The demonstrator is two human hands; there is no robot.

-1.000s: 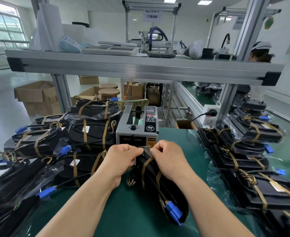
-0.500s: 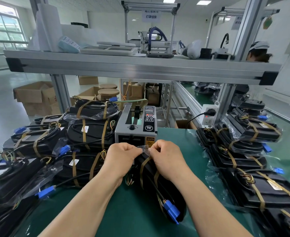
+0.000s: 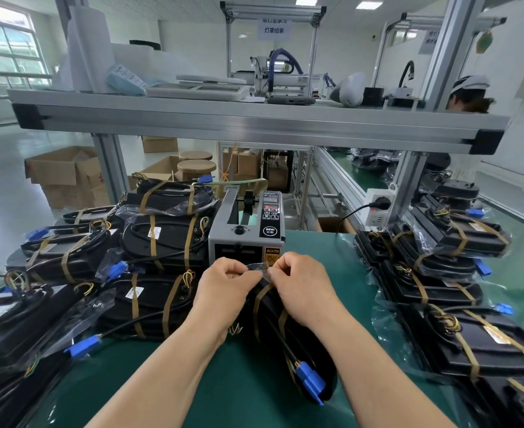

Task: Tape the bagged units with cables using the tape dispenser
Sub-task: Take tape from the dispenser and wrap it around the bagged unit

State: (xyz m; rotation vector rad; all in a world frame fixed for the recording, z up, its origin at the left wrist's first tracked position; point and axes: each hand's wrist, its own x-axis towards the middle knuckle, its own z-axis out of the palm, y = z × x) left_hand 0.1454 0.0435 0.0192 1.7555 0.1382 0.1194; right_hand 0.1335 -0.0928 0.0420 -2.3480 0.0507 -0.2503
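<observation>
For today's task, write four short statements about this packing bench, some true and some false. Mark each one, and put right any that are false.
1. The left hand and the right hand both pinch clear film at the far end of the bagged unit. True.
2. That unit's cable ends in a red connector. False: the connector is blue.
3. The tape dispenser stands on the green mat just behind the hands. True.
4. Nothing is plugged into the white socket. False: a black plug sits in the socket.

Bare forearms (image 3: 162, 372), left grip (image 3: 226, 291), right grip (image 3: 304, 288)
</observation>
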